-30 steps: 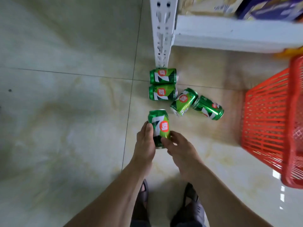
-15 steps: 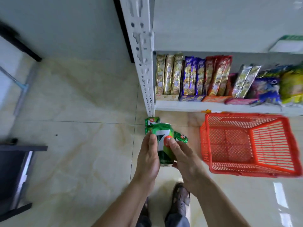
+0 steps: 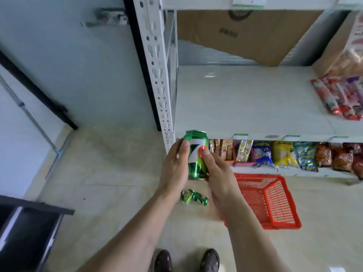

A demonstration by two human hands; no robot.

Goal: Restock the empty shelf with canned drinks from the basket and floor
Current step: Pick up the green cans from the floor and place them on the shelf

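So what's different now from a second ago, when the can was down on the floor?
The can has come up off the floor to the front edge of the empty shelf, upright. Both hands, left and right, still grip it as before. The other cans stay lying on the floor, and the red basket stays beside them.

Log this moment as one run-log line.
phase: carrying to shelf | left hand: grips can | right hand: grips can | shelf: no cans | floor cans: remaining
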